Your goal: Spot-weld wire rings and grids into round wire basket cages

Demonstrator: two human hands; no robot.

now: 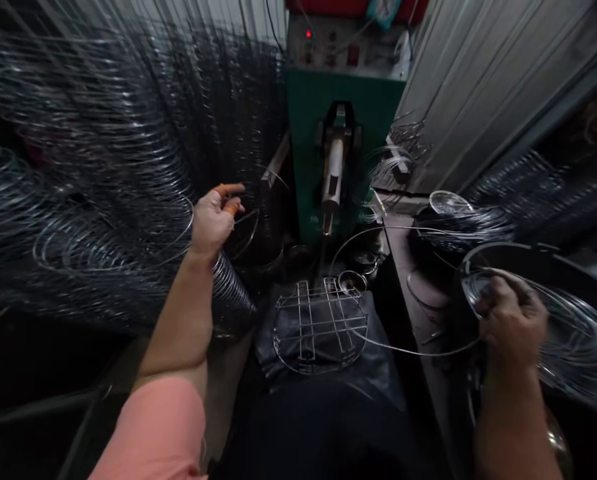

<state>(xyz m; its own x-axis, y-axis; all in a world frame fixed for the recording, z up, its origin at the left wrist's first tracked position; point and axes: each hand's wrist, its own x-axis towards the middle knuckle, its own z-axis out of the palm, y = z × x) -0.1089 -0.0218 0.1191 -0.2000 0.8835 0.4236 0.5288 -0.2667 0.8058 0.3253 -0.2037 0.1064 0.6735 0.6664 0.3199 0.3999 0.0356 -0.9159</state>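
My left hand (213, 223), with orange covers on thumb and index finger, is raised beside stacked wire rings (153, 160). Its index finger stretches forward, a little apart from the thumb; thin wire arcs pass close by. On my lap, over a dark cloth (378, 353), rests a round wire grid (323, 327) with crossing bars and upright loops. My right hand (513, 320) is curled at the rim of a dark tub (528, 250). Its fingers close on a thin wire ring (408, 350), whose curve reaches over the grid. The fingertips are blurred.
Ahead stands a green machine (303, 147) with a protruding metal electrode arm (333, 173) and a lit red lamp (308, 33). Wire pieces (393, 167) lie beside it. A wire bundle (463, 223) and a narrow ledge (413, 293) are on the right. Coiled wires (578, 333) fill the tub.
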